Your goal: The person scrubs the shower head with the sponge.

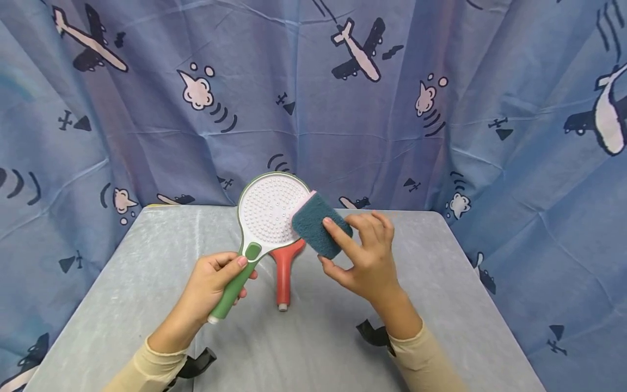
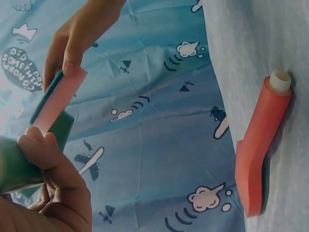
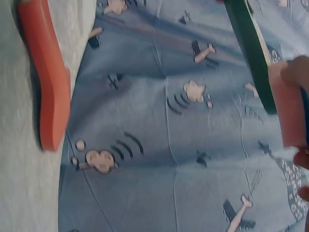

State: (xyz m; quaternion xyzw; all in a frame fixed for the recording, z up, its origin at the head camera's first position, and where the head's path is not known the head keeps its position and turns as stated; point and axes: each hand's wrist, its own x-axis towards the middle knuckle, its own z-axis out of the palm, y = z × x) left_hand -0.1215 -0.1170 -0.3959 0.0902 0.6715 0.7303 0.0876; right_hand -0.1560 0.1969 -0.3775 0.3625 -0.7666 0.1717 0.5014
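My left hand (image 1: 210, 283) grips the green handle of a round shower head (image 1: 269, 209), thumb just below its green button. The white, nubbed spray face is turned toward me, raised over the table. In my right hand (image 1: 372, 264) a sponge (image 1: 315, 228) is pinched between thumb and fingers, its dark green scouring side facing me. The sponge's pink layer (image 3: 288, 113) lies against the right edge of the spray face. Behind the green one, a red shower head (image 1: 283, 275) lies on the table, its head mostly hidden in the head view.
A grey-covered table (image 1: 441, 299) spreads beneath both hands. Behind and along both sides hangs a blue curtain (image 1: 313, 120) printed with airplanes and clouds. Black straps (image 1: 374, 333) sit at both wrists, below the beige sleeves (image 1: 426, 359).
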